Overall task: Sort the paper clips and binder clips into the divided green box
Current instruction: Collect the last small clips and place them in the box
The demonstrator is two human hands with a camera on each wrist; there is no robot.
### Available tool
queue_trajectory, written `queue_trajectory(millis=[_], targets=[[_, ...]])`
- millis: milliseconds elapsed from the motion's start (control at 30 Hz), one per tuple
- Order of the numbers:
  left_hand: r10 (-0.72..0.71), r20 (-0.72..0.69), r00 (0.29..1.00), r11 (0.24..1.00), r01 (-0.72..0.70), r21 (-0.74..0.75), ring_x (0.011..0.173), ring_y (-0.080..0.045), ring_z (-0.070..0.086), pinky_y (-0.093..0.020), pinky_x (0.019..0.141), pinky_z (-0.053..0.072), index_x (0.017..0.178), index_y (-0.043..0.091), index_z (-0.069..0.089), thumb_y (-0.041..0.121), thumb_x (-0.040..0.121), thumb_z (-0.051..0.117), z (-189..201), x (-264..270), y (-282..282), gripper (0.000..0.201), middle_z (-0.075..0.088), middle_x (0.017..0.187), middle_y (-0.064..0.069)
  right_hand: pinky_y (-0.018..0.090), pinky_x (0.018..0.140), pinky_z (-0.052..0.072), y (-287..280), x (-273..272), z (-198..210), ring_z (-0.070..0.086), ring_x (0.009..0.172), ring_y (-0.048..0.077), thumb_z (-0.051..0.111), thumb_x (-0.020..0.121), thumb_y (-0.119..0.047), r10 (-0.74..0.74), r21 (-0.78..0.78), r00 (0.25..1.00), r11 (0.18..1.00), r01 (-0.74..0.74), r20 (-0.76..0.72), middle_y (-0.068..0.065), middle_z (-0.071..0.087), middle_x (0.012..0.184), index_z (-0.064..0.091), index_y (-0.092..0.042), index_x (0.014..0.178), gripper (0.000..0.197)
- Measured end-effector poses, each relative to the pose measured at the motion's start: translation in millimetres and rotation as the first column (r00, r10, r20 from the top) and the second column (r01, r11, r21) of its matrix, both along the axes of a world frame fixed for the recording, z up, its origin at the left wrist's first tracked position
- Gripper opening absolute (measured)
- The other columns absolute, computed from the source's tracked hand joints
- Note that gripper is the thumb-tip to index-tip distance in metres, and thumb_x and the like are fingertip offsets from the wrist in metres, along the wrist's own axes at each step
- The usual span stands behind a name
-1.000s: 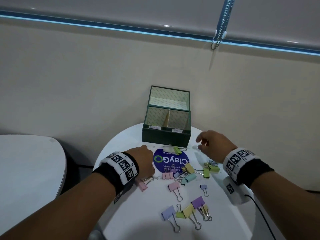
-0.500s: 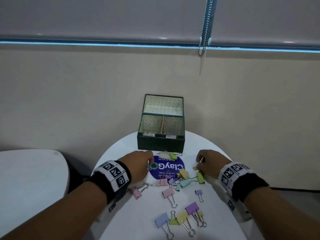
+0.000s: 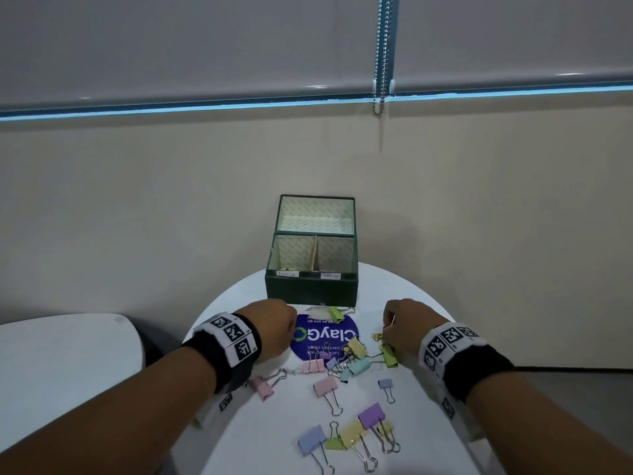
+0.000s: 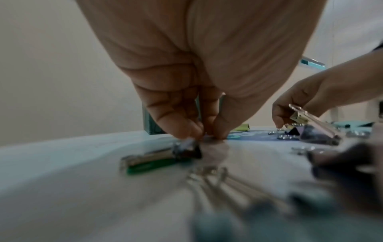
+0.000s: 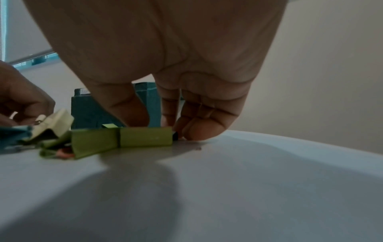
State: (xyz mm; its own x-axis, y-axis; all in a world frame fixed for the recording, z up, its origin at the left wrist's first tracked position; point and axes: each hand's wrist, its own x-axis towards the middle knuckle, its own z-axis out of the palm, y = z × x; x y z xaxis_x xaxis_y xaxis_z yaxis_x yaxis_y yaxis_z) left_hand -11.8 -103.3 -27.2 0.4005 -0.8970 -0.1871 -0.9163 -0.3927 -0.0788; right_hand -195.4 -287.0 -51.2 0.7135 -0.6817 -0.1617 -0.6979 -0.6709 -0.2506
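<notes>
The divided green box (image 3: 311,291) stands open at the table's far edge, with nothing visible in its compartments. Pastel binder clips (image 3: 327,387) lie scattered before it. My left hand (image 3: 274,329) is down beside the blue sticker (image 3: 323,337). Its thumb and forefinger (image 4: 187,129) pinch at a small blurred metal clip (image 4: 157,157) on the table. My right hand (image 3: 406,325) has its fingertips (image 5: 196,131) on the table at the end of a green binder clip (image 5: 124,139). A gold paper clip (image 3: 376,336) lies by it. Any grip there is hidden.
The round white table (image 3: 281,440) is small, with its rim close on both sides of my arms. A second white table (image 3: 61,354) stands to the left. A beige wall rises right behind the box, and a blind chain (image 3: 378,63) hangs above it.
Both hands have come down to the tabletop. The right hand dropped from in front of the box to the green clip; the left hand edged forward along the sticker.
</notes>
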Motion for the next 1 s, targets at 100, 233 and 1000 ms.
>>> queue_trajectory(millis=[100, 233, 1000], targets=[[-0.059, 0.088, 0.994, 0.995, 0.052, 0.082, 0.09, -0.019, 0.058, -0.029, 0.077, 0.048, 0.106, 0.017, 0.06, 0.033, 0.096, 0.053, 11.7, -6.9, -8.3, 0.02, 0.063, 0.103, -0.003, 0.026, 0.08, 0.047, 0.7, 0.1, 0.6, 0.059, 0.094, 0.016, 0.057, 0.09, -0.026, 0.006, 0.002, 1.0, 1.0, -0.006, 0.013, -0.003, 0.063, 0.104, 0.061, -0.022, 0.101, 0.012], [-0.059, -0.05, 0.997, 0.972, 0.046, -0.231, 0.074, -0.012, 0.059, -0.026, 0.071, 0.052, 0.088, 0.023, 0.06, 0.029, 0.096, 0.052, 44.9, -1.7, -29.5, 0.013, 0.062, 0.081, 0.006, 0.03, 0.088, 0.051, 0.6, -0.6, 0.0, 0.06, 0.096, 0.017, 0.051, 0.092, -0.021, 0.016, -0.002, 0.999, 1.0, -0.015, 0.028, -0.001, 0.065, 0.105, 0.063, -0.02, 0.102, 0.015], [-0.289, -0.024, 0.957, 0.947, 0.289, 0.139, 0.108, -0.024, 0.056, -0.039, 0.095, 0.049, 0.123, 0.025, 0.062, 0.031, 0.096, 0.057, 5.2, -27.1, -74.8, 0.028, 0.054, 0.119, -0.002, 0.032, 0.069, 0.047, 4.0, -3.7, 6.7, 0.059, 0.075, 0.019, 0.05, 0.089, -0.017, 0.015, 0.044, 0.951, 0.999, -0.03, 0.308, -0.005, 0.063, 0.079, 0.049, -0.025, 0.088, 0.009]])
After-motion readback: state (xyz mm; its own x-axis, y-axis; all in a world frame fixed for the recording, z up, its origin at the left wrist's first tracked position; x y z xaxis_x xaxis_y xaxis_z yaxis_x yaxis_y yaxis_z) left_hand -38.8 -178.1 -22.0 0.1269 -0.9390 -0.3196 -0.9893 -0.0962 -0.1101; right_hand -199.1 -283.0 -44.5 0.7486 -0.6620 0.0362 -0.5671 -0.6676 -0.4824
